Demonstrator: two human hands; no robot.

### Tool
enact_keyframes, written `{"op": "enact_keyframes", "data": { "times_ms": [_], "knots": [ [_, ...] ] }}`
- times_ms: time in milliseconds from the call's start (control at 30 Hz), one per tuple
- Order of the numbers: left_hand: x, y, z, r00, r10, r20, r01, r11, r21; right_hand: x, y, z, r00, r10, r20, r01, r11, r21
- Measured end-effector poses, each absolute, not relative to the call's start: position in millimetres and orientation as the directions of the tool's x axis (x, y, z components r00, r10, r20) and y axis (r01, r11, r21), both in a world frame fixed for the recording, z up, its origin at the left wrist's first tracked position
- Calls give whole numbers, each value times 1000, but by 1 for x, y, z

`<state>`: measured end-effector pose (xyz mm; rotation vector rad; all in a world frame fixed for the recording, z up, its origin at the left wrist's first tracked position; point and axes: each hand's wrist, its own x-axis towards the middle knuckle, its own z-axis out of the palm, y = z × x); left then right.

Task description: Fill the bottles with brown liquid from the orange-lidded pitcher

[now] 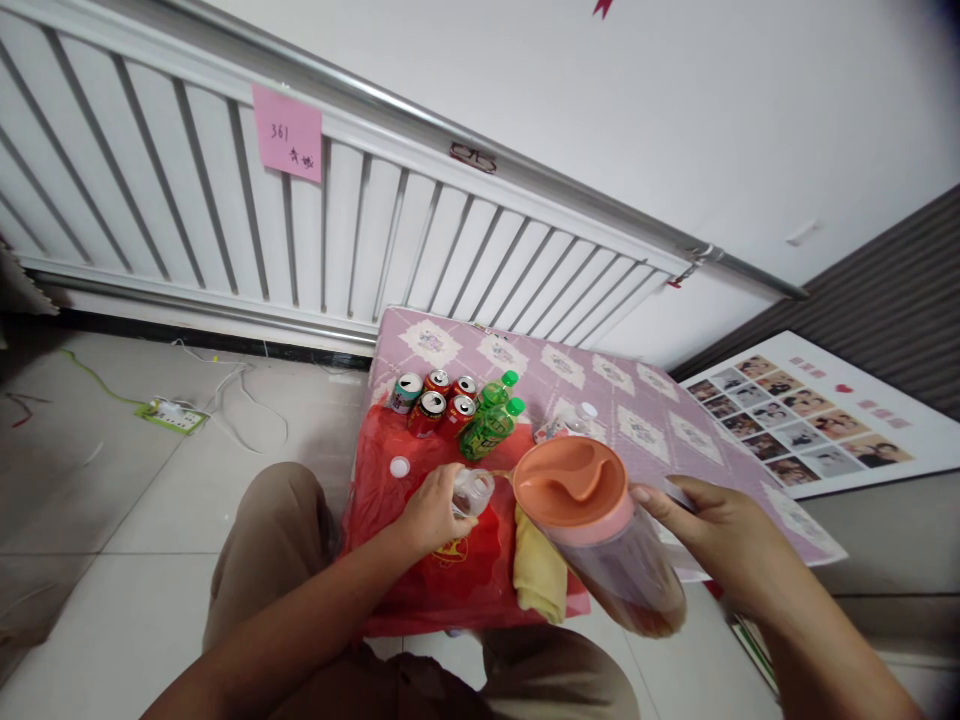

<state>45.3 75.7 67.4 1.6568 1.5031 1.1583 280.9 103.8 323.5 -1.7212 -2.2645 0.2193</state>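
My left hand (433, 512) is wrapped round a clear bottle (472, 492) with its mouth open, held tilted above a red plastic sheet (480, 560). My right hand (709, 520) grips the handle of a clear pitcher (622, 570) with an orange lid (570, 480). Tilted toward the bottle, the pitcher has brown liquid at its low end. What looks like a thin stream links its spout and the bottle's mouth. A white bottle cap (400, 467) lies on the sheet left of my left hand. Below the pitcher is a folded yellow cloth (540, 578).
Several opened drink cans (431, 412) and two green bottles (487, 432) stand behind the bottle. Another clear bottle (562, 424) is behind the pitcher. The low table (637, 440) has a purple patterned cover. Beyond are a white radiator (420, 240), a photo board (817, 420) and a power strip (172, 416).
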Motion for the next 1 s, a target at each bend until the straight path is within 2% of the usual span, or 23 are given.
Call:
{"op": "enact_keyframes", "data": {
  "times_ms": [100, 1000],
  "knots": [
    [45, 75, 68, -22, 980, 199, 449, -168, 878, 284, 104, 322, -226, 972, 65, 927, 235, -294],
    [44, 75, 71, -19, 981, 195, 426, -169, 889, 287, 106, 322, -233, 970, 65, 929, 241, -282]
  ]
}}
